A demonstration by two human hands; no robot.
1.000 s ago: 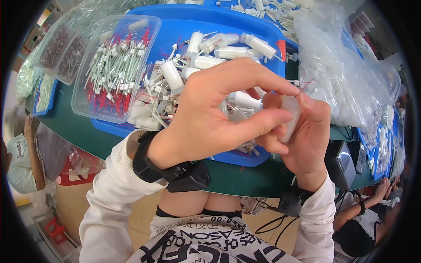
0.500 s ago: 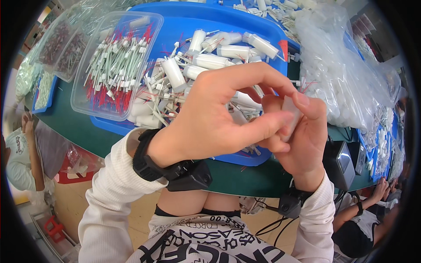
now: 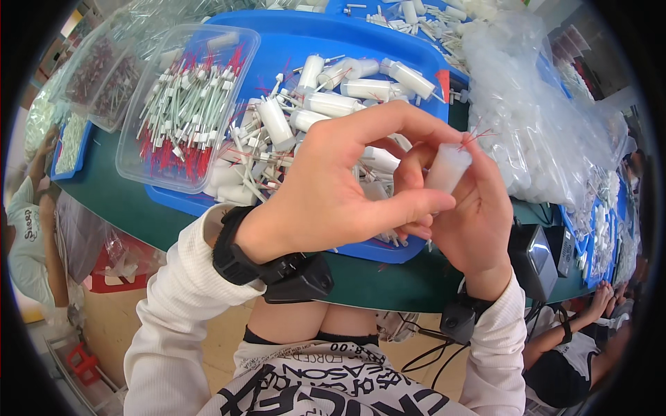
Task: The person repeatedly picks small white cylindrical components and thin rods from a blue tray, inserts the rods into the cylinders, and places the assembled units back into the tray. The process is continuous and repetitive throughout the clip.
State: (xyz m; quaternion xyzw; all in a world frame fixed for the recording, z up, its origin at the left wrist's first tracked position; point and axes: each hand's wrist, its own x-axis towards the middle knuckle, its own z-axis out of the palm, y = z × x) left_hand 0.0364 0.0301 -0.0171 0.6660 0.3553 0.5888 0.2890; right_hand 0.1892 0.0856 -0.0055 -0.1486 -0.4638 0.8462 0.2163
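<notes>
A translucent white plastic cylinder (image 3: 447,170) with thin red wires sticking out of its upper end is held between both hands, tilted. My right hand (image 3: 479,225) is curled round it from behind. My left hand (image 3: 326,184) arches over from the left, its thumb along the cylinder's lower part and its forefinger at the upper end by the wires. Below and behind the hands, a blue tray (image 3: 291,35) holds several similar white cylinders (image 3: 333,104) and loose white stems with red wires. Some fingertips are hidden behind the cylinder.
A clear plastic box (image 3: 128,149) of white-tipped, red-wired stems rests over the tray's left side. At the right lies a clear bag (image 3: 520,132) of white pieces, with black box-shaped devices (image 3: 538,256) below it. Other people sit at both sides of the green table (image 3: 139,215).
The cylinder has turned in my hands, so its upper end and red wires now show. My right-hand fingers have shifted around it. At the far left, a person's arm has moved.
</notes>
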